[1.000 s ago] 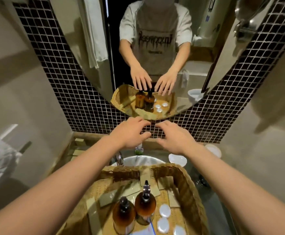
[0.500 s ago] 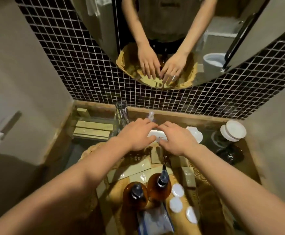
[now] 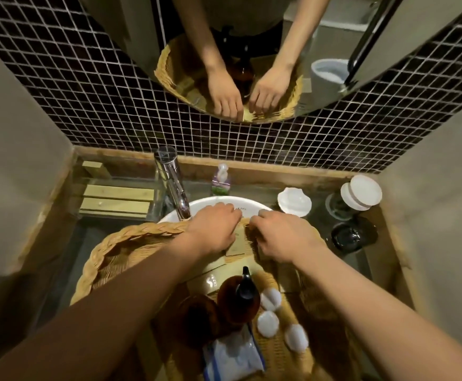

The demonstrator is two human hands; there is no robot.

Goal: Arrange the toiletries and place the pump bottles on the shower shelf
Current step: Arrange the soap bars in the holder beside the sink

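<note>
Both hands worked at the far rim of the woven wicker basket (image 3: 120, 240): the left hand (image 3: 213, 232) and right hand (image 3: 282, 237), fingers curled, pinched small flat tan packets (image 3: 236, 244). The amber pump bottle (image 3: 238, 298) stood mid-basket, probably heavy and slick; best gripped round its body.

Both hands (image 3: 252, 232) at far rim of wicker basket (image 3: 131, 237); amber pump bottles (image 3: 238, 298) inside.

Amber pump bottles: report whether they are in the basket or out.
In: both amber pump bottles stand inside the wicker basket, untouched.
</note>
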